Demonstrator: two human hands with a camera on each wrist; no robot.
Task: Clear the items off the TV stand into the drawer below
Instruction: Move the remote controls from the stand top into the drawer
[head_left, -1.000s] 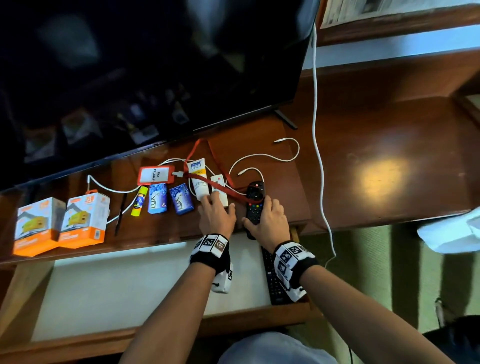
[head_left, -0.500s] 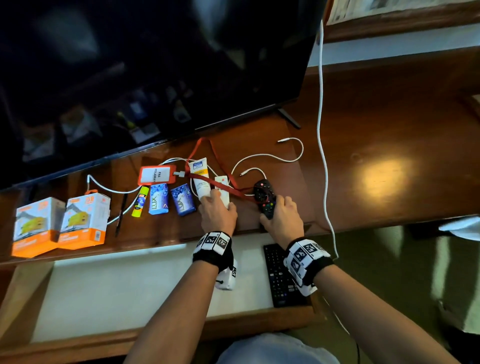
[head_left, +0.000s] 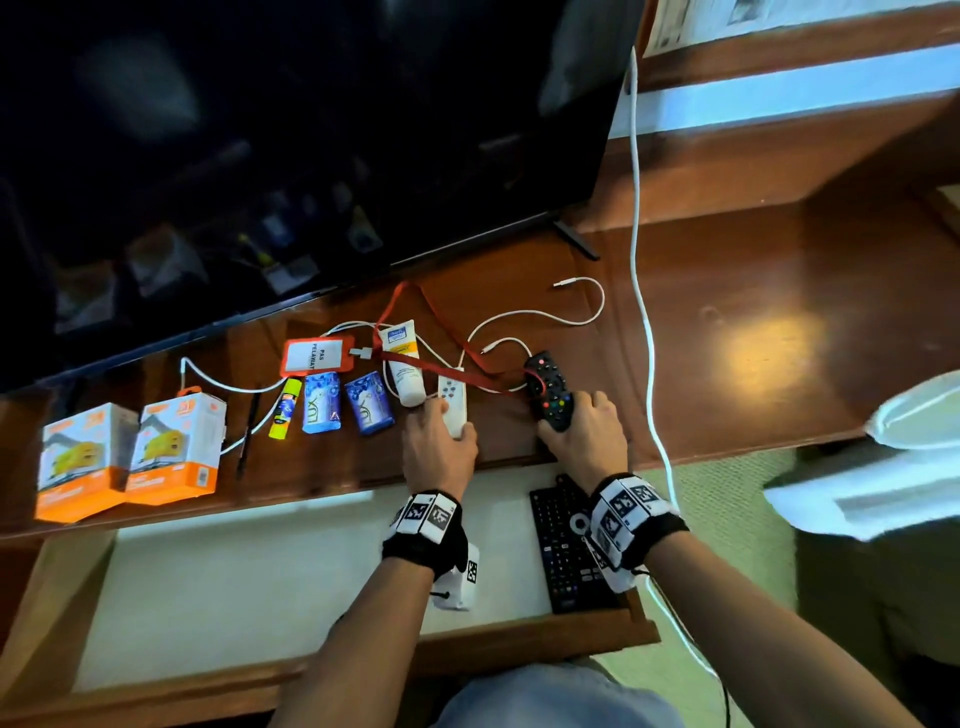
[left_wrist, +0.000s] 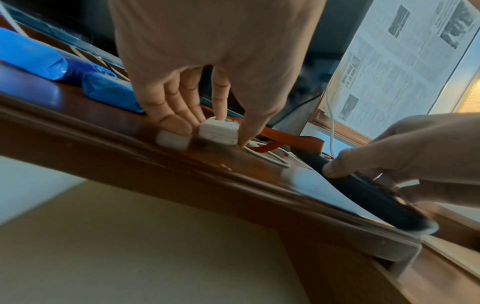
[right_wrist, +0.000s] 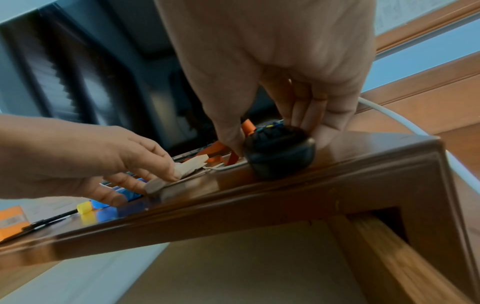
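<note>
My right hand (head_left: 582, 431) grips the near end of a small black remote (head_left: 546, 387) with coloured buttons, at the TV stand's front edge; thumb and fingers pinch its sides (right_wrist: 279, 151). My left hand (head_left: 441, 441) pinches a small white remote (head_left: 453, 400) between thumb and fingers (left_wrist: 219, 132). A red lanyard (head_left: 467, 374) lies across both remotes. The open drawer (head_left: 260, 561) below holds a long black remote (head_left: 563, 545).
On the stand (head_left: 727, 364) lie a white tube (head_left: 402, 364), two blue soap bars (head_left: 343, 400), a glue stick (head_left: 284, 408), a badge holder (head_left: 317, 356), a pen (head_left: 248, 436), white cables (head_left: 519, 317) and two orange boxes (head_left: 130, 457). The TV (head_left: 311, 156) stands behind.
My right hand has turned the black remote and drawn it toward the stand's front edge. My left hand has closed on the white remote.
</note>
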